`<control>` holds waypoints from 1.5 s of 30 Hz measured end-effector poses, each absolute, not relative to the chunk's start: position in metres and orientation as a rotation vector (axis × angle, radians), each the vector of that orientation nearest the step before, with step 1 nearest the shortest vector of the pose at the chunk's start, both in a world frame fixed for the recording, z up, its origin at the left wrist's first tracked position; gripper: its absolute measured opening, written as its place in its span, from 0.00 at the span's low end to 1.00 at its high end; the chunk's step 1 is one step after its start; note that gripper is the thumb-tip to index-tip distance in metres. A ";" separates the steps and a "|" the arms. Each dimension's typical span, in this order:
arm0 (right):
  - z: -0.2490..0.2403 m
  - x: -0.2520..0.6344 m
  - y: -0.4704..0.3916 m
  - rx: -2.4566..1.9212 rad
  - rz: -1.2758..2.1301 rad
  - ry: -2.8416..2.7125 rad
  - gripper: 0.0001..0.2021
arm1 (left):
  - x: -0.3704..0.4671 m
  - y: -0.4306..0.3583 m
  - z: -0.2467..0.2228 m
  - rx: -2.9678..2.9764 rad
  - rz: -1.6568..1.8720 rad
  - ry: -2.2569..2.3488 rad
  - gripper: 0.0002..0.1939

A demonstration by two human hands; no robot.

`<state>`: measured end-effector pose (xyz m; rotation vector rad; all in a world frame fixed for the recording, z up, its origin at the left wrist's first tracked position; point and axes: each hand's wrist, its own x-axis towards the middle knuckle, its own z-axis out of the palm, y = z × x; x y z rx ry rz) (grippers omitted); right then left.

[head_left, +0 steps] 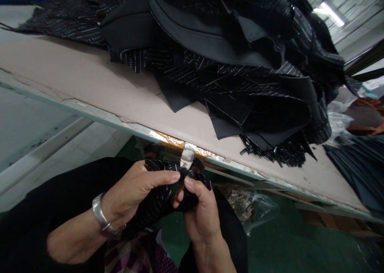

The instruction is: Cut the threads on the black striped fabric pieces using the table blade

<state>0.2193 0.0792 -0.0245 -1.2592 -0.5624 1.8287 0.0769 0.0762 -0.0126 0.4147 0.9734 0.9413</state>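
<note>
Black fabric with white printed lines (pixel 157 199) is pinched between both hands, just below the table's front edge. My left hand (pixel 132 193) holds it from the left, thumb pressed flat on top; a silver bangle circles that wrist. From the right, my right hand (pixel 202 209) grips the same fabric with its thumb near the left thumb. A small dark part, too small to make out, sits between the two thumb tips. Most of the fingers are hidden beneath the cloth.
A large heap of black fabric pieces (pixel 192 37) covers the back of the table (pixel 99 85). Small black pieces (pixel 285 155) lie in a pile near its front edge. Below are a clear plastic bag (pixel 252 207) and cardboard (pixel 333 223). Dark strips (pixel 354 165) are at the right.
</note>
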 end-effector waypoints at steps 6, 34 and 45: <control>-0.026 0.220 0.080 -1.262 1.830 -0.559 0.16 | 0.080 0.077 -0.011 0.395 0.965 1.017 0.15; -0.036 0.226 0.081 -1.037 1.773 -0.710 0.10 | 0.072 0.079 -0.015 0.636 0.987 1.145 0.13; -0.033 0.248 0.083 -1.284 1.615 -1.116 0.12 | 0.072 0.075 -0.020 0.698 1.023 1.247 0.14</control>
